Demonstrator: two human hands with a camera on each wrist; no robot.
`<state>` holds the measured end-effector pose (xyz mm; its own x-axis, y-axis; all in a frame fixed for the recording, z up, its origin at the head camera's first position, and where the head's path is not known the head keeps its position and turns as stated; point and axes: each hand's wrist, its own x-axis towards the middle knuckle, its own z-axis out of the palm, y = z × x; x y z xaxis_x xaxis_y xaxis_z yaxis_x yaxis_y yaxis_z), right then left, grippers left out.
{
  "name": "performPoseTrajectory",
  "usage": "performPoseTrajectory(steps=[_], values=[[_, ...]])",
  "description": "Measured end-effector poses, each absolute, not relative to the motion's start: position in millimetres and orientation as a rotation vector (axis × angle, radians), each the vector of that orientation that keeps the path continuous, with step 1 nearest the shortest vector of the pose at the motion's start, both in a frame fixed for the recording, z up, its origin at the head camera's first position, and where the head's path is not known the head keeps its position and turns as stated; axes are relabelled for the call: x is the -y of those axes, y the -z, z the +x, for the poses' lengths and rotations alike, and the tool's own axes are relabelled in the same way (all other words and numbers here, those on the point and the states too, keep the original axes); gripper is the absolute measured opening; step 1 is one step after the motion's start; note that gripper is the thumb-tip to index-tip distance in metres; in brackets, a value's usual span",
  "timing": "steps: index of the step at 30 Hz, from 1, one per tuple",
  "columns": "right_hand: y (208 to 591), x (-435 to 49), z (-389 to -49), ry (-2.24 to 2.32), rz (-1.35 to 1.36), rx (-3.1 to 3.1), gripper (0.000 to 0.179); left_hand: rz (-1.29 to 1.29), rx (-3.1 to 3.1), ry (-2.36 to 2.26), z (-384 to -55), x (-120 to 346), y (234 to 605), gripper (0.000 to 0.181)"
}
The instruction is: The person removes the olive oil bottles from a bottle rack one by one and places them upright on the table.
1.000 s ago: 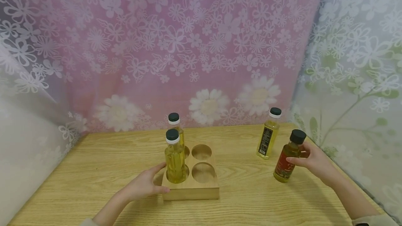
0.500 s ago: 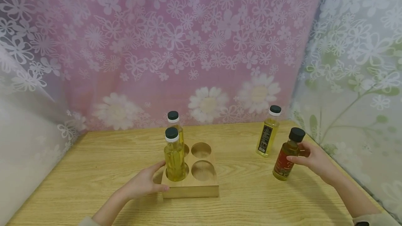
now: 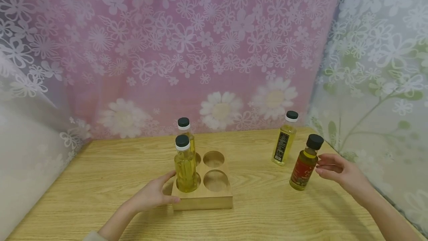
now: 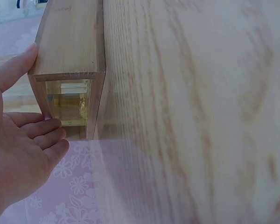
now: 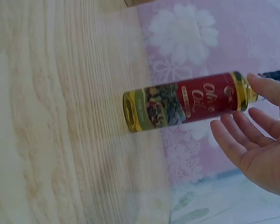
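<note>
My left hand [image 3: 152, 194] holds the left end of a wooden bottle rack [image 3: 202, 203], thumb at its front corner and fingers along its side. In the rack's left holes stand two clear bottles of yellow oil, a front bottle [image 3: 185, 170] and a rear bottle [image 3: 191, 139] partly hidden behind it. To the right, a dark-capped olive oil bottle [image 3: 302, 170] with a red label stands upright on the table. Close beside it is my right hand [image 3: 341, 172], its fingers loosely bent and gripping nothing. The right wrist view shows the olive oil label [image 5: 203, 100] beside the spread fingers.
Behind the olive oil bottle stands another yellow oil bottle [image 3: 283, 146] with a black label. The rack's right column has two bare round holes [image 3: 215, 180]. A pink floral curtain [image 3: 200, 47] hangs behind the wooden table [image 3: 133, 155], with pale curtains on both sides.
My right hand has let go of the olive oil bottle and drawn back slightly to the right. The bottle stays standing in place. My left hand keeps its place on the rack.
</note>
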<state>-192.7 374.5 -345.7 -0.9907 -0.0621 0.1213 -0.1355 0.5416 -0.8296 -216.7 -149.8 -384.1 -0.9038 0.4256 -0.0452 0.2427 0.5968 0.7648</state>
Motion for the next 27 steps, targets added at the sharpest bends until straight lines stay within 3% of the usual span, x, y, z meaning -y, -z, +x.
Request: performPoseTrajectory(steps=[12, 27], values=[[334, -322, -181, -1.223, 0.254, 2.519, 0.045, 0.559, -2.603, -1.199, -219, 151, 386, 0.094], [319, -246, -220, -1.396, 0.442, 2.603, 0.047, 0.576, -2.617, -1.182, -221, 152, 387, 0.094]])
